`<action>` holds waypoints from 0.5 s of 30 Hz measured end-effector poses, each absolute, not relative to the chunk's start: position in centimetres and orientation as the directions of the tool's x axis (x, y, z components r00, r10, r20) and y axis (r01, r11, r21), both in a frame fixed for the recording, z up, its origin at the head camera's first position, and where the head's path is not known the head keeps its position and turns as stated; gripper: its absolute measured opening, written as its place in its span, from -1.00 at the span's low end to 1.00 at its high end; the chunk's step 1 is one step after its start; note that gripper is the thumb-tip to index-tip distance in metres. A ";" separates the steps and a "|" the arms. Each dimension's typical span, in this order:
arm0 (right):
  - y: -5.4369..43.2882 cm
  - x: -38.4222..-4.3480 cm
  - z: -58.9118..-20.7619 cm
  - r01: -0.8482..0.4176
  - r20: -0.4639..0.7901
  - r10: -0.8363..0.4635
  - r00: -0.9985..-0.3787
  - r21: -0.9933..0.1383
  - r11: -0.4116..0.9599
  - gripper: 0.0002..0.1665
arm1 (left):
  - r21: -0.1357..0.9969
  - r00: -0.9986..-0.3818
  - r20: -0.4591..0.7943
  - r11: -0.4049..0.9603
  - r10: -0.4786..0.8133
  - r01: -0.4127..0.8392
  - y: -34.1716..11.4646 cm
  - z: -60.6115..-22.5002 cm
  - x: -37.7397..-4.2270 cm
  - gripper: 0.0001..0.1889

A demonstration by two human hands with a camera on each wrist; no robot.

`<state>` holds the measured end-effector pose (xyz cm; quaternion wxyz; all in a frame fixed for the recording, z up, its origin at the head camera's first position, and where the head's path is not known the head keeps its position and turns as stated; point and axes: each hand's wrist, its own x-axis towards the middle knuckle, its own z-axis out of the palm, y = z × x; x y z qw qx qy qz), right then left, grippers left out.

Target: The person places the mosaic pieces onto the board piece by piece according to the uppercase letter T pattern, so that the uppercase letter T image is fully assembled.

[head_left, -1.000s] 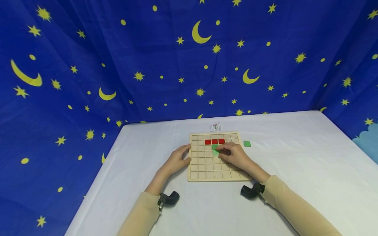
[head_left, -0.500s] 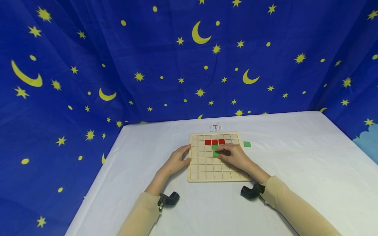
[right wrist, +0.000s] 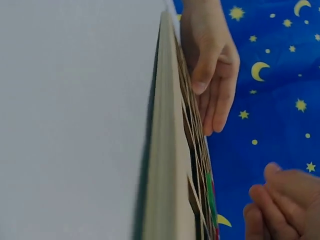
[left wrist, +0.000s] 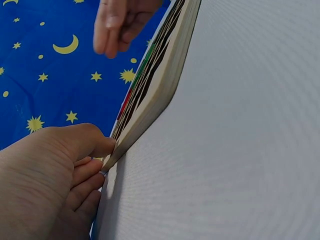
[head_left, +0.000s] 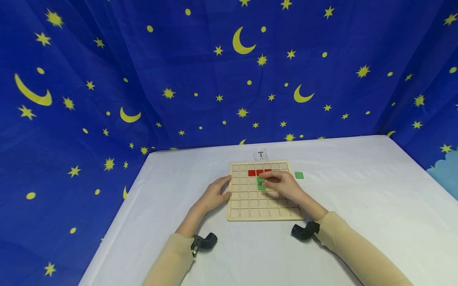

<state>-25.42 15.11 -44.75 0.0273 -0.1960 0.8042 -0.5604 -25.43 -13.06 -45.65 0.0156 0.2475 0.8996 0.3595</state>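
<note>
A wooden grid board (head_left: pixel 247 200) lies on the white cloth. Three red tiles (head_left: pixel 252 173) form a row in it, the rightmost partly covered by fingers. Below the middle red one sit two green tiles (head_left: pixel 262 186), one under the other. My left hand (head_left: pixel 212 193) touches the board's left edge with thumb and fingertips spread apart; the left wrist view shows the thumb (left wrist: pixel 95 142) against the rim. My right hand (head_left: pixel 286 186) hovers over the board beside the green tiles, fingers loosely bent and apart from the thumb. No tile shows between them in the right wrist view.
One loose green tile (head_left: pixel 299 175) lies right of the board. Behind the board is a small printed card (head_left: pixel 261 154) with a grid pattern. A blue curtain (head_left: pixel 200 71) with yellow stars and moons hangs behind the table. Dark wrist-worn devices (head_left: pixel 304 232) sit at both sleeves.
My right hand has lifted slightly off the lower green tile, its fingertips now farther up and partly over the red row. The left hand has stayed at the board's edge.
</note>
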 end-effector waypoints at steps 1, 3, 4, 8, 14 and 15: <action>15.0 -25.5 -44.4 -0.270 0.164 -0.354 -0.921 -0.923 0.274 -0.59 | 0.654 -0.877 0.153 0.619 0.455 0.435 -13.1 -45.7 -25.4 -0.36; 14.7 -25.1 -43.1 -0.258 0.157 -0.375 -0.914 -0.937 0.236 -0.58 | 0.655 -0.878 0.157 0.617 0.453 0.436 -13.1 -45.7 -25.4 -0.36; 14.7 -25.0 -42.7 -0.259 0.161 -0.382 -0.910 -0.940 0.221 -0.58 | 0.655 -0.879 0.154 0.620 0.450 0.432 -13.1 -45.7 -25.4 -0.36; 15.1 -25.1 -41.6 -0.278 0.185 -0.389 -0.903 -0.940 0.198 -0.55 | 0.657 -0.878 0.147 0.618 0.456 0.431 -13.1 -45.8 -25.4 -0.36; 17.5 -26.2 -41.1 -0.299 0.198 -0.340 -0.919 -0.913 0.277 -0.53 | 0.652 -0.877 0.150 0.621 0.457 0.435 -13.1 -45.6 -25.4 -0.36; 17.9 -26.2 -41.0 -0.298 0.196 -0.329 -0.924 -0.907 0.298 -0.52 | 0.653 -0.877 0.150 0.621 0.456 0.434 -13.1 -45.6 -25.4 -0.36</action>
